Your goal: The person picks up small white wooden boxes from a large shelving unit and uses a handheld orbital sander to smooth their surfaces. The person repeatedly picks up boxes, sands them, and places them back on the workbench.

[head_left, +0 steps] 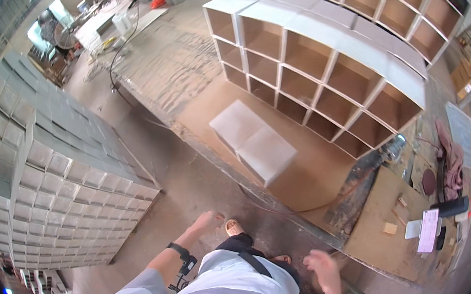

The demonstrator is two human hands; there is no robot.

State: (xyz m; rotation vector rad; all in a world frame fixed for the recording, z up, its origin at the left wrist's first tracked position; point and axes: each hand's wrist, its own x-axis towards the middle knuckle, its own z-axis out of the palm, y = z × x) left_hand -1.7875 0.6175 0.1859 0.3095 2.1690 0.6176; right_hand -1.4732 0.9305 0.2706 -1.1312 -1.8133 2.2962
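Note:
My left hand (208, 222) is in the air in front of my body, loosely curled and slightly blurred, with nothing visible in it. On the other side my right hand (324, 269) is raised, its fingers bent and apart, holding nothing. Both hands are clear of the workbench (291, 217). Nearest to them on the bench lies a small white two-part box (254, 137). Behind it stands a large white cubby unit (318, 63) with rows of square brown-lined compartments.
Stacked grey-white boxes (74, 197) form a tall block at my left. A similar cubby unit (379, 2) stands farther back. At the bench's right are a phone-like device (428, 231), a pink cloth (449, 160) and a small wooden block (389, 228). A dark cable (116, 66) hangs at left.

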